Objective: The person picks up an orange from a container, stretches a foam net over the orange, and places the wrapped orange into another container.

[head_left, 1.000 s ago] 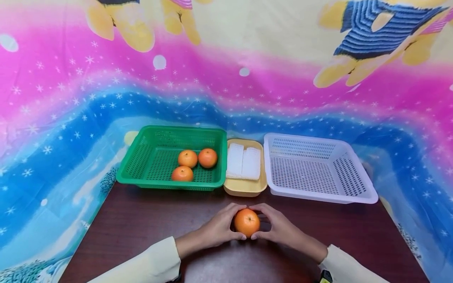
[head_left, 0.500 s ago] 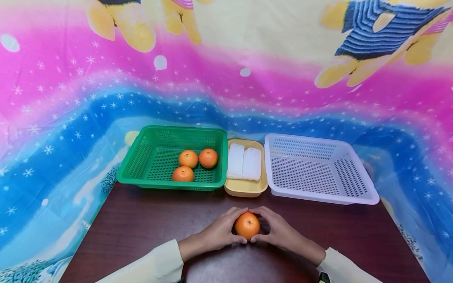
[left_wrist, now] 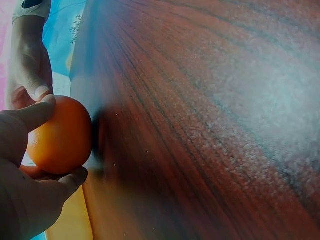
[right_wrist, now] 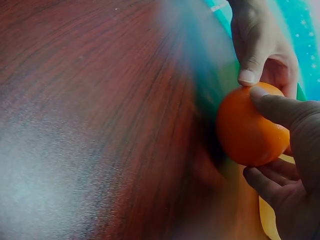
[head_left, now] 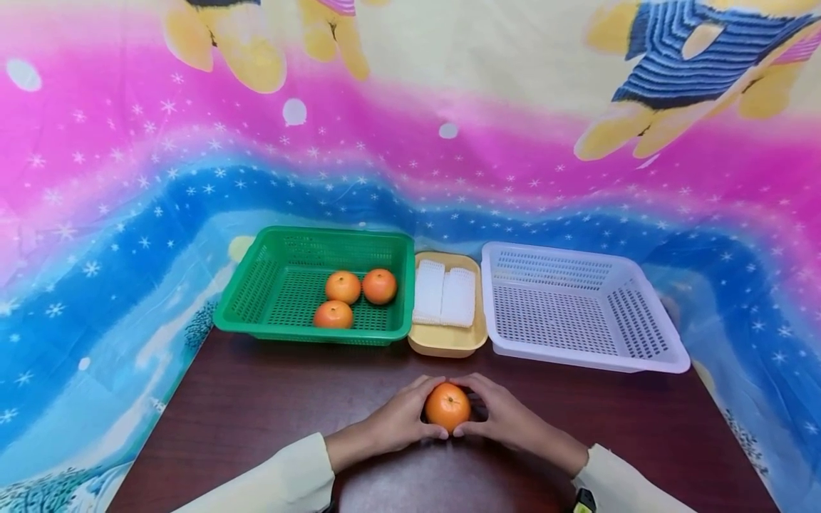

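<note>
An orange [head_left: 447, 407] is held between both hands near the front middle of the table. My left hand [head_left: 403, 415] curves round its left side, thumb at the near side and fingers at the far side. Opposite it, my right hand [head_left: 499, 415] grips the right side in the same way, the two thumb tips almost meeting. In the left wrist view the orange [left_wrist: 62, 135] sits just over the tabletop, its shadow beside it. The right wrist view shows the orange [right_wrist: 250, 125] with thumb and fingers of the right hand on it.
Behind the hands stand a green basket [head_left: 256, 329] with three more oranges [head_left: 343, 287], a yellow tray [head_left: 447, 345] bearing two white foam net sleeves [head_left: 442, 293], and a white basket [head_left: 654, 363]. A patterned cloth [head_left: 449, 171] hangs behind the dark wooden table [head_left: 269, 385].
Both hands have shifted slightly toward the near edge with the orange between them, then stayed almost still. The grip looks the same, and the baskets and tray have not moved.
</note>
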Motion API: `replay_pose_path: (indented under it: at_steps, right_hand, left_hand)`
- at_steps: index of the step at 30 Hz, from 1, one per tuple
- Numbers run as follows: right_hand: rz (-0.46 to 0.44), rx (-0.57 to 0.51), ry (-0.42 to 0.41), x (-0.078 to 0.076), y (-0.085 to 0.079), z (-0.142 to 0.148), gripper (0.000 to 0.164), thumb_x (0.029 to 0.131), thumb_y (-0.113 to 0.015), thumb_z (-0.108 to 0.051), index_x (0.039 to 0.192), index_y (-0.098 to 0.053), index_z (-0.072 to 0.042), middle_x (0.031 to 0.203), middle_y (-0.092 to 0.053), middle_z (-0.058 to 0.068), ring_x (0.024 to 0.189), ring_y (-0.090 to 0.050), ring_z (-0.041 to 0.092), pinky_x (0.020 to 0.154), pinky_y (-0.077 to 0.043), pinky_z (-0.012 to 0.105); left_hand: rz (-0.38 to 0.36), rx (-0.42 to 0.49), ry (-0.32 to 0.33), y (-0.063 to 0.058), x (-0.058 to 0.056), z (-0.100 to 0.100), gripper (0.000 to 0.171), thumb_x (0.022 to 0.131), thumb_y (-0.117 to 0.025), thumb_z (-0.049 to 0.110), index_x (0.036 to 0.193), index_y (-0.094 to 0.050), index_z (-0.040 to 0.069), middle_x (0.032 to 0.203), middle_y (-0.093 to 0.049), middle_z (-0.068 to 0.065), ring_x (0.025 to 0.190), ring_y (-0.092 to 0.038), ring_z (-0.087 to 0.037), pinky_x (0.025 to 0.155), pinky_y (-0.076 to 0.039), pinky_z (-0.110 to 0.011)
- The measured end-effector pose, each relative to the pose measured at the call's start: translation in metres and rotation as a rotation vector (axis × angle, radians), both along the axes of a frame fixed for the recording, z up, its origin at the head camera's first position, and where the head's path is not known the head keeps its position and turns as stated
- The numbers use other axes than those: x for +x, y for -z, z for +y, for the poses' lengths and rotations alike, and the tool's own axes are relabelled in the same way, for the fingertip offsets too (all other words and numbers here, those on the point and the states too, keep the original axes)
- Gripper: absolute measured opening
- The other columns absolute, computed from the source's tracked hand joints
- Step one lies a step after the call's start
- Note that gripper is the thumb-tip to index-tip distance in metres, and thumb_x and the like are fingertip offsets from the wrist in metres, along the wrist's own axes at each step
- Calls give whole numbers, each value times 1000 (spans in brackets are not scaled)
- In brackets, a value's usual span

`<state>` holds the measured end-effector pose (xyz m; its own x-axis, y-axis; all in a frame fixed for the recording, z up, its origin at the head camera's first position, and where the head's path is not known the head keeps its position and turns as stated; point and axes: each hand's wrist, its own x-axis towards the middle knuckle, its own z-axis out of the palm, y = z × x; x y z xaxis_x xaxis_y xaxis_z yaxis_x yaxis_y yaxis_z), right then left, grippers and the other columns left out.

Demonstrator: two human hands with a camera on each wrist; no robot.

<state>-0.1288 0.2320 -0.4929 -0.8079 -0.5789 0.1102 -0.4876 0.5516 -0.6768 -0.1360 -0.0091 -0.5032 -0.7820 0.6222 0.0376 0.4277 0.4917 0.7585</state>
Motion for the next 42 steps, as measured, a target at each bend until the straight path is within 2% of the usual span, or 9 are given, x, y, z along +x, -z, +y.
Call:
replay_pose_path:
  at_steps: [13, 17, 20, 24, 27, 31, 35, 38, 42]
  right_hand:
    - [-42, 137, -25, -7, -15, -4, 72, 80, -85, -47, 136, -57, -12, 131, -62, 1, 118, -64, 18, 100, -56, 41]
    - [-72, 206, -41, -13, -25, -6, 72, 79, -85, -48, 134, -57, -11, 130, -63, 2, 118, -64, 19, 100, -55, 39]
    - [-68, 252, -24, -20, -39, -12, 63, 84, -81, -46, 131, -59, -9, 120, -68, 1, 108, -67, 16, 92, -58, 34]
    - [-3, 299, 48, -36, -64, -23, 39, 95, -74, -32, 122, -63, -5, 97, -73, -1, 83, -67, 7, 72, -57, 24]
    - [69, 339, 133, -52, -80, -32, 26, 98, -71, -20, 116, -66, -2, 87, -72, 1, 71, -62, 5, 63, -53, 21]
    - [135, 413, 244, -75, -94, -44, 21, 98, -69, -14, 113, -66, 2, 87, -70, 8, 68, -62, 11, 60, -53, 26]
    - [199, 526, 303, -100, -101, -57, 22, 99, -67, -14, 110, -65, 5, 90, -68, 17, 74, -66, 25, 65, -57, 36]
    - [175, 599, 342, -118, -103, -66, 21, 99, -67, -15, 103, -65, 6, 87, -66, 18, 75, -65, 29, 65, -55, 38]
    - [60, 653, 382, -140, -103, -74, 17, 100, -63, -13, 96, -68, 3, 84, -66, 15, 73, -61, 26, 65, -51, 36]
  left_hand:
    - [-4, 6, 2, 3, -1, -3, 82, 82, -87, 31, 148, -48, 5, 142, -55, -3, 127, -56, -12, 110, -48, -33]
    - [-2, 1, -1, 3, -1, -3, 80, 82, -88, 32, 147, -49, 7, 140, -56, -2, 125, -57, -11, 108, -49, -31]
    - [10, -5, 1, 3, -1, -2, 81, 81, -89, 31, 147, -49, 6, 139, -57, -2, 124, -57, -11, 108, -49, -30]
    - [22, -13, -3, 2, -2, -2, 82, 79, -90, 29, 147, -50, 6, 138, -57, -2, 125, -57, -12, 108, -48, -30]
    - [19, -20, -8, 1, -2, -2, 83, 79, -90, 28, 148, -49, 6, 138, -57, -2, 125, -57, -12, 108, -48, -30]
    - [22, -28, -9, 0, -3, -1, 85, 78, -91, 28, 148, -49, 5, 138, -58, -2, 125, -57, -12, 108, -48, -30]
    - [33, -29, -6, 0, -4, -1, 85, 77, -91, 28, 148, -49, 5, 136, -58, -1, 123, -58, -12, 108, -48, -30]
    - [35, -32, 3, 0, -4, -1, 85, 78, -91, 28, 148, -49, 5, 135, -59, -1, 122, -58, -11, 107, -49, -29]
    - [26, -30, 4, -1, -3, -1, 84, 78, -91, 28, 147, -50, 5, 133, -59, 0, 121, -58, -11, 107, -49, -29]
